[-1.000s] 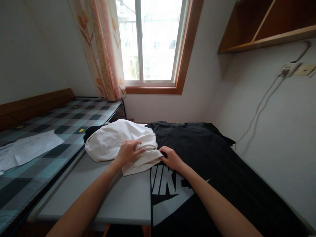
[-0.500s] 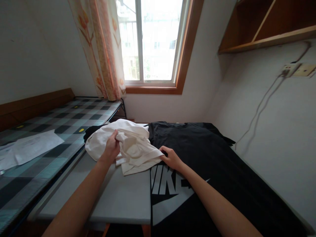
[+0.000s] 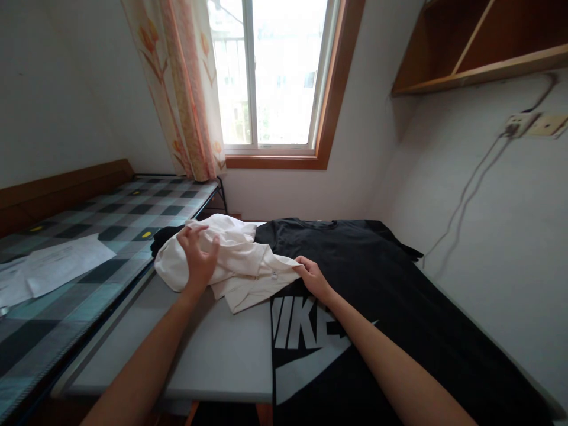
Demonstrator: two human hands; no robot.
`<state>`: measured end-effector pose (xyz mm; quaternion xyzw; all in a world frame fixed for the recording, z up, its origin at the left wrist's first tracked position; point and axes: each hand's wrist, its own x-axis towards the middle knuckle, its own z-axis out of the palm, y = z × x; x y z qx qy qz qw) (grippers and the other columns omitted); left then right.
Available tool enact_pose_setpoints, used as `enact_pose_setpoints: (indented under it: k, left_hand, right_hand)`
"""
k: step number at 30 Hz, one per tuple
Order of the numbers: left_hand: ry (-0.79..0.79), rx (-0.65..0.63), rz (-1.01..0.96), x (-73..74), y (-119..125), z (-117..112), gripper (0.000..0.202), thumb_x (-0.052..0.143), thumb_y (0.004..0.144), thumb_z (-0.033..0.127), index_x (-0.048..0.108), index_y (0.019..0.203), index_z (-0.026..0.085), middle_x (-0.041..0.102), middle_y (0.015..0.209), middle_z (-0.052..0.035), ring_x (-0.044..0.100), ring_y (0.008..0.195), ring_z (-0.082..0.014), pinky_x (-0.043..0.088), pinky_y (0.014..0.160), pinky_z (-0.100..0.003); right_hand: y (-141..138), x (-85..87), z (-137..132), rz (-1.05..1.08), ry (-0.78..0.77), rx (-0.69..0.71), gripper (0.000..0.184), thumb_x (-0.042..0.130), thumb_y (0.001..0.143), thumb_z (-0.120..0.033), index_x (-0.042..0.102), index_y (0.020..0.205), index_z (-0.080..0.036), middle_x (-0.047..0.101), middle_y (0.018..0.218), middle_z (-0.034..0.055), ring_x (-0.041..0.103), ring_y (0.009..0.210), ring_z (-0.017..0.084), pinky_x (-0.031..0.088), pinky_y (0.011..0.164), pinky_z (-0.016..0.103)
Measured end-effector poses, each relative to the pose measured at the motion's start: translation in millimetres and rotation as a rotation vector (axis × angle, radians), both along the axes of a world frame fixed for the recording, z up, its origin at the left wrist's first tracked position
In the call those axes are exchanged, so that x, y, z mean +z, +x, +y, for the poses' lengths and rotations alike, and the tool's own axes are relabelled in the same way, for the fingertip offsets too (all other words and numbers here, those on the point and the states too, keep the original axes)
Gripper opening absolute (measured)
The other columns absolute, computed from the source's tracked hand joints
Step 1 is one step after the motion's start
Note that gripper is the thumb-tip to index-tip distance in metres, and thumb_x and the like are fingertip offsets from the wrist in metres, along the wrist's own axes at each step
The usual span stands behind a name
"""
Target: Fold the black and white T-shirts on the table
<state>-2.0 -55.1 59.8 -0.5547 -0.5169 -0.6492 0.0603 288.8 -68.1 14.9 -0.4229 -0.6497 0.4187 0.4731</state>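
A crumpled white garment [image 3: 242, 251], apparently a shirt, lies bunched over the far left part of the grey-white table [image 3: 217, 361]. My left hand [image 3: 200, 255] is at its left part, thumb and fingers spread apart over the cloth. Pinched between the thumb and fingers of my right hand [image 3: 313, 278] is the garment's right corner, pulled out to the right. A small label shows near that corner. Under my right hand and forearm a black T-shirt [image 3: 346, 251] with a grey NIKE print lies spread out, neckline at the far end.
On the left stands a bed with a checked cover [image 3: 164, 198] and white papers [image 3: 62, 266] on it. Some dark cloth [image 3: 163, 238] shows behind the white garment. A curtain [image 3: 190, 100] hangs by the window. A cord [image 3: 465, 195] runs down the right wall.
My left hand has let go of its fold and spread its fingers, shifting slightly left. My right hand has drawn the corner a little to the right, so the garment is more stretched out.
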Motion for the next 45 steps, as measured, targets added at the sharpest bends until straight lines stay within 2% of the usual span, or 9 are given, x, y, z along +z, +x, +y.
enact_pose_setpoints:
  k: [7,13,20,26,29,33,38,41,45]
  left_hand:
    - [0.093,0.028,0.596,-35.0,32,-14,0.037,0.057,0.08,0.009,0.066,0.109,0.031,0.046,0.122,-0.01,0.037,0.126,-0.0292,0.029,0.106,-0.047]
    - [-0.046,-0.375,0.963,-24.0,46,-26,0.059,0.048,0.079,0.004,0.051,0.132,0.029,0.046,0.141,-0.009,0.037,0.133,-0.0266,0.029,0.105,-0.044]
    - [-0.396,-0.432,0.878,-22.3,42,-24,0.079,0.055,0.073,0.017,0.028,0.148,0.02,0.043,0.144,-0.0126,0.036,0.133,-0.0299,0.022,0.109,-0.047]
    - [-0.464,-0.424,0.897,-23.1,42,-25,0.096,0.07,0.069,0.049,0.026,0.148,0.017,0.046,0.139,-0.0142,0.039,0.124,-0.0328,0.025,0.105,-0.046]
    - [-0.464,-0.357,0.935,-24.4,48,-28,0.085,0.072,0.071,0.047,0.037,0.144,0.021,0.055,0.127,-0.0127,0.044,0.114,-0.0326,0.03,0.1,-0.047]
    - [-0.421,-0.346,1.008,-26.7,53,-28,0.036,0.067,0.077,0.038,0.067,0.109,0.024,0.061,0.107,-0.011,0.046,0.107,-0.0319,0.034,0.095,-0.047]
    - [-0.363,-0.318,0.817,-28.3,49,-23,0.023,0.061,0.078,0.027,0.065,0.099,0.019,0.061,0.103,-0.01,0.053,0.101,-0.0277,0.043,0.089,-0.041]
    - [-0.314,-0.273,0.542,-27.3,41,-18,0.023,0.051,0.083,0.022,0.06,0.104,0.017,0.062,0.106,-0.0109,0.059,0.099,-0.0246,0.047,0.085,-0.038]
    - [-0.331,-0.11,0.077,-22.9,22,-5,0.027,0.056,0.081,0.03,0.058,0.103,0.014,0.064,0.077,-0.0068,0.064,0.078,-0.0254,0.05,0.074,-0.038]
  right_hand:
    - [0,0.7,0,0.02,-0.023,-0.001,0.029,0.054,0.079,-0.046,0.05,0.066,-0.021,0.045,0.06,-0.0043,0.04,0.058,0.012,0.033,0.056,0.025]
    - [1,1.9,0,0.045,-0.035,0.014,0.031,0.056,0.078,-0.048,0.051,0.066,-0.02,0.045,0.061,-0.0044,0.039,0.058,0.011,0.032,0.055,0.025]
    - [-3,-0.8,0,0.257,-0.162,0.027,0.027,0.064,0.077,-0.044,0.057,0.071,-0.019,0.051,0.064,-0.0044,0.045,0.063,0.011,0.037,0.061,0.024]
    - [-7,1.2,-8,0.45,-0.31,0.25,0.028,0.07,0.076,-0.044,0.063,0.085,-0.019,0.065,0.081,0.0002,0.059,0.075,0.014,0.048,0.071,0.027]
    - [-6,7.0,-16,0.32,-0.319,0.466,0.034,0.072,0.076,-0.039,0.067,0.103,-0.018,0.07,0.098,0.0053,0.064,0.091,0.018,0.049,0.082,0.032]
    - [-5,10.5,-22,0.22,-0.338,0.634,0.046,0.068,0.081,-0.038,0.063,0.122,-0.018,0.068,0.114,0.0108,0.063,0.107,0.022,0.045,0.094,0.038]
    - [-4,6.4,-18,0.254,-0.339,0.588,0.041,0.066,0.082,-0.039,0.065,0.117,-0.016,0.07,0.111,0.0132,0.065,0.101,0.021,0.048,0.088,0.037]
    - [-4,6.3,-17,0.29,-0.369,0.534,0.041,0.067,0.082,-0.039,0.064,0.117,-0.017,0.069,0.113,0.0137,0.066,0.096,0.02,0.05,0.085,0.035]
    - [-2,8.2,-16,0.303,-0.385,0.475,0.038,0.067,0.082,-0.037,0.065,0.114,-0.016,0.07,0.107,0.0125,0.066,0.092,0.018,0.051,0.081,0.033]
